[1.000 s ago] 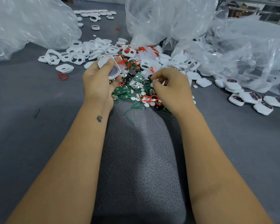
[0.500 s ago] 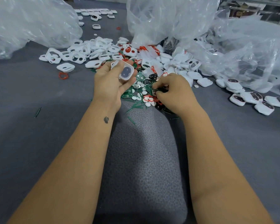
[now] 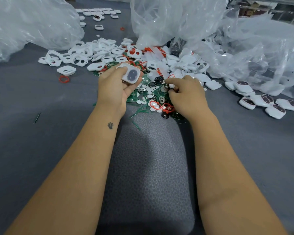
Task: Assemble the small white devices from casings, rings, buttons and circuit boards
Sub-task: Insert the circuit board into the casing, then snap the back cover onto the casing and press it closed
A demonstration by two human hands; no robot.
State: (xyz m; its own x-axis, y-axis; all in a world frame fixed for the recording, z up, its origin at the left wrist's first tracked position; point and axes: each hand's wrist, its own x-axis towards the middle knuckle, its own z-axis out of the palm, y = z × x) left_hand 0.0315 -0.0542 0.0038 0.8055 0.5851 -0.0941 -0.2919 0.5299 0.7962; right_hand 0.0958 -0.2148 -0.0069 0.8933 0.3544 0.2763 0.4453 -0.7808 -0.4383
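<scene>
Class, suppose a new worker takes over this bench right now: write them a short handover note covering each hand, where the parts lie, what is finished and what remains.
Left hand holds a white casing, dark opening facing up.
Right hand is picking in the mixed pile of green circuit boards, red rings and buttons; what it pinches is unclear.
Empty casings lie far left.
Done: finished devices sit to the right.
Left: fit this casing, then work through the pile.

Both forearms are bare, with no sleeves reaching into view. The left forearm carries a small dark swan-shaped tattoo (image 3: 110, 125) just below the wrist, left of the frame's centre. Both hands are bare.
</scene>
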